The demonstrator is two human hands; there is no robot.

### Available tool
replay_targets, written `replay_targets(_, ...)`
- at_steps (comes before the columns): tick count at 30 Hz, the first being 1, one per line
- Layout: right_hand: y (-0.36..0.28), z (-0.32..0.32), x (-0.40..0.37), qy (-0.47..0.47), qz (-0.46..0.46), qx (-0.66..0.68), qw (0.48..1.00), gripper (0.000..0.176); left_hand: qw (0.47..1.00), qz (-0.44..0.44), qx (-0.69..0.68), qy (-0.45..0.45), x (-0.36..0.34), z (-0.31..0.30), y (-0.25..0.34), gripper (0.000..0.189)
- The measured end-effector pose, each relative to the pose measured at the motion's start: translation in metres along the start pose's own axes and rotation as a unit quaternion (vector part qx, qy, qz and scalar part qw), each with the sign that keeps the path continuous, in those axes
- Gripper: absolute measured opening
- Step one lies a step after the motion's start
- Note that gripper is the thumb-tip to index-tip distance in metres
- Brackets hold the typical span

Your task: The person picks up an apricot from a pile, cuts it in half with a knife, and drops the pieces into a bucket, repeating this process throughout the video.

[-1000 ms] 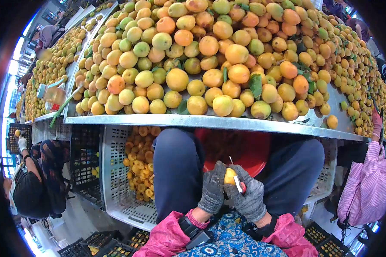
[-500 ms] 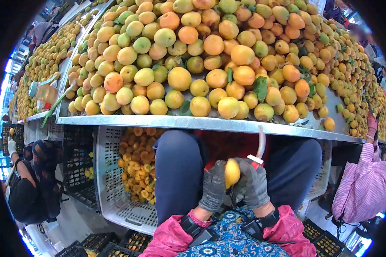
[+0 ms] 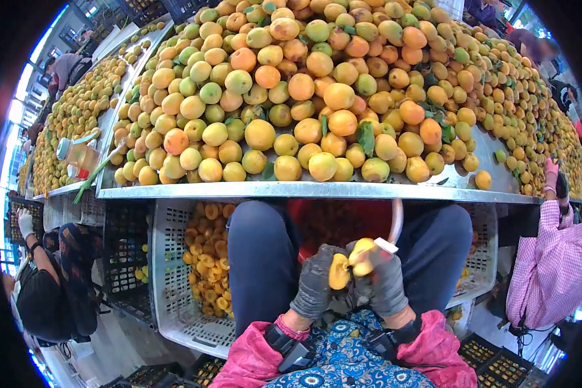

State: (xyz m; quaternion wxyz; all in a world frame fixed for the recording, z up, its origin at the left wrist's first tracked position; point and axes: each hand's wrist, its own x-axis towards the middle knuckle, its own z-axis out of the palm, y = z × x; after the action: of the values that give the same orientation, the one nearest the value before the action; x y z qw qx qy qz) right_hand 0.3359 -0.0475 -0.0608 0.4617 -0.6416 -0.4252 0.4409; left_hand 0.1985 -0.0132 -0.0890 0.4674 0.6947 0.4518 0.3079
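Both my hands wear dark grey gloves and meet above my lap. My left hand is closed on one apricot half, its cut face partly showing. In my right hand is the other apricot half, tilted up beside it. A dark spot, perhaps the pit, shows between the halves. At the right fingers sits a small white piece whose kind I cannot make out. Behind my hands, between my knees, stands a red bucket with a pale curved handle.
A metal table heaped with whole apricots spans the front. At left, a white crate holds apricot halves; black crates stand beside it. A bottle stands at far left. Co-workers sit on both sides.
The apricot, whole-looking between my hands before, is now parted into two halves, one in each hand. The view has shifted slightly, showing more of the red bucket.
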Motion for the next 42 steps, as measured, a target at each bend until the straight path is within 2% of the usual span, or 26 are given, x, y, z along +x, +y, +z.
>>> replay_targets(1, 0.0, -0.003, -0.002, 0.006, 0.033, 0.08, 0.996, 0.058, 1.0, 0.001, 0.001, 0.0, -0.001, 0.001, 0.004, 0.033)
replay_targets(2, 0.0, -0.007, -0.002, 0.012, 0.065, 0.159, 0.985, 0.059, 0.986, -0.04, -0.16, -0.001, -0.001, 0.003, 0.008, 0.04)
replay_targets(3, 0.0, -0.01, -0.002, 0.017, 0.095, 0.238, 0.967, 0.061, 0.945, -0.08, -0.317, -0.002, 0.0, 0.006, 0.012, 0.048)
replay_targets(5, -0.004, -0.013, 0.001, 0.013, 0.165, 0.408, 0.898, 0.065, 0.936, -0.046, -0.348, 0.026, -0.001, 0.008, 0.014, 0.059)
replay_targets(6, -0.007, -0.013, 0.003, 0.014, 0.207, 0.494, 0.844, 0.068, 0.804, -0.136, -0.573, -0.084, 0.002, 0.001, 0.01, 0.065)
replay_targets(8, -0.002, -0.02, 0.003, -0.028, 0.196, 0.507, 0.839, 0.068, 0.669, -0.279, -0.679, -0.114, 0.003, 0.0, 0.014, 0.077)
replay_targets(9, 0.002, -0.023, 0.002, -0.067, 0.188, 0.518, 0.831, 0.068, 0.672, -0.277, -0.678, -0.112, 0.001, -0.003, 0.017, 0.077)
replay_targets(11, 0.004, -0.023, 0.0, -0.072, 0.183, 0.522, 0.83, 0.068, 0.619, -0.24, -0.731, -0.156, -0.001, -0.008, 0.02, 0.075)
replay_targets(12, -0.001, -0.022, -0.002, -0.066, 0.179, 0.51, 0.839, 0.068, 0.621, -0.238, -0.731, -0.156, -0.002, -0.01, 0.026, 0.075)
replay_targets(14, -0.006, -0.016, -0.006, -0.044, 0.164, 0.478, 0.862, 0.07, 0.634, -0.33, -0.695, -0.084, -0.005, -0.013, 0.036, 0.074)
replay_targets(15, -0.007, -0.015, -0.006, -0.047, 0.162, 0.478, 0.862, 0.07, 0.635, -0.327, -0.695, -0.083, -0.006, -0.015, 0.035, 0.074)
replay_targets(17, -0.009, -0.017, -0.007, -0.028, 0.16, 0.481, 0.862, 0.071, 0.634, -0.184, -0.731, -0.172, -0.013, -0.017, 0.03, 0.065)
replay_targets(18, -0.004, -0.023, -0.007, -0.059, 0.162, 0.49, 0.855, 0.071, 0.675, -0.193, -0.702, -0.123, -0.017, -0.016, 0.033, 0.059)
replay_targets(19, 0.005, -0.031, -0.007, -0.058, 0.16, 0.487, 0.857, 0.071, 0.673, -0.191, -0.704, -0.125, -0.019, -0.016, 0.03, 0.059)
replay_targets(20, 0.015, -0.038, -0.007, -0.148, 0.165, 0.53, 0.819, 0.071, 0.701, -0.174, -0.68, -0.126, -0.022, -0.017, 0.026, 0.058)
replay_targets(21, 0.01, -0.038, -0.008, -0.192, 0.166, 0.55, 0.796, 0.072, 0.728, -0.157, -0.655, -0.125, -0.023, -0.019, 0.025, 0.057)
replay_targets(22, 0.004, -0.037, -0.009, -0.235, 0.169, 0.566, 0.772, 0.072, 0.728, -0.157, -0.656, -0.125, -0.024, -0.019, 0.025, 0.057)
replay_targets(24, -0.016, -0.028, -0.017, -0.063, 0.108, 0.35, 0.928, 0.068, 0.814, -0.131, -0.561, -0.068, -0.026, -0.021, 0.03, 0.059)
replay_targets(25, -0.02, -0.025, -0.018, -0.064, 0.107, 0.349, 0.929, 0.068, 0.814, -0.129, -0.562, -0.067, -0.026, -0.021, 0.03, 0.059)
replay_targets(28, -0.019, -0.015, -0.024, 0.067, 0.055, 0.202, 0.976, 0.054, 0.811, -0.154, -0.564, -0.029, -0.027, -0.016, 0.032, 0.054)
replay_targets(31, -0.021, -0.003, -0.034, 0.087, 0.014, 0.111, 0.99, 0.046, 0.885, -0.162, -0.434, 0.049, -0.028, -0.006, 0.031, 0.042)
replay_targets(36, -0.013, 0.015, -0.035, 0.109, -0.034, 0.048, 0.992, 0.047, 0.879, -0.184, -0.432, 0.079, -0.031, 0.001, 0.039, 0.039)
replay_targets(38, -0.013, 0.02, -0.036, 0.117, -0.116, -0.094, 0.982, 0.054, 0.885, -0.186, -0.414, 0.104, -0.03, 0.006, 0.028, 0.033)
replay_targets(39, -0.013, 0.019, -0.037, 0.116, -0.117, -0.094, 0.982, 0.054, 0.885, -0.186, -0.415, 0.105, -0.03, 0.008, 0.025, 0.033)
replay_targets(41, -0.012, 0.018, -0.035, 0.07, -0.158, -0.167, 0.971, 0.058, 0.758, -0.324, -0.556, 0.111, -0.025, 0.009, 0.026, 0.032)
replay_targets(42, -0.012, 0.017, -0.034, 0.054, -0.156, -0.165, 0.972, 0.058, 0.765, -0.322, -0.545, 0.12, -0.022, 0.008, 0.03, 0.033)
